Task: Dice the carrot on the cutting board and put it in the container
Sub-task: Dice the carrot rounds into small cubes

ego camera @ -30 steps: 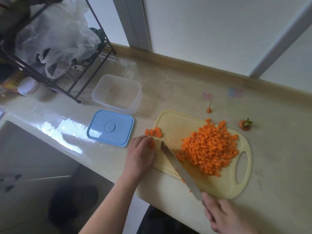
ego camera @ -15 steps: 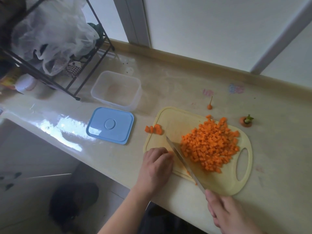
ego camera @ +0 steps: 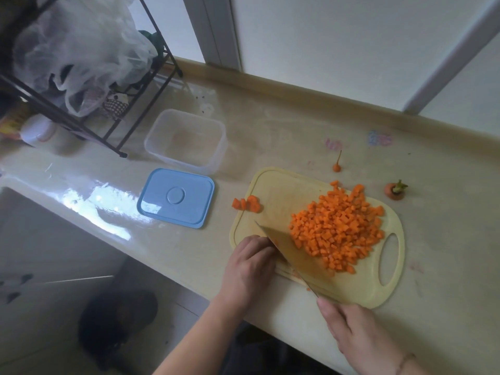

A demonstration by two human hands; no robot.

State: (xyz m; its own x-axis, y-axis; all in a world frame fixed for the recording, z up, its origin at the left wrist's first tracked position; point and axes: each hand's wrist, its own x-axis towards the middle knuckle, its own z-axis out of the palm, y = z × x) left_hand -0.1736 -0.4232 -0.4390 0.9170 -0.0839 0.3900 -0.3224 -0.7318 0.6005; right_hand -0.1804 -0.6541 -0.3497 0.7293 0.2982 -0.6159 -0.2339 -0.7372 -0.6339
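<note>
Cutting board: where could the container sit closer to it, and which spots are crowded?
Bare counter lies behind the cutting board, between the container and the carrot tip. Crowded: the board's left edge, with carrot chunks, blue lid and left hand.

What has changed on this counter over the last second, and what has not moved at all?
The left hand came away from the stray carrot pieces at the cutting board's far left corner, back toward the near edge beside the knife. The blade, held by the right hand, swung flatter against the diced carrot pile. Container, blue lid and carrot top stayed put.
</note>
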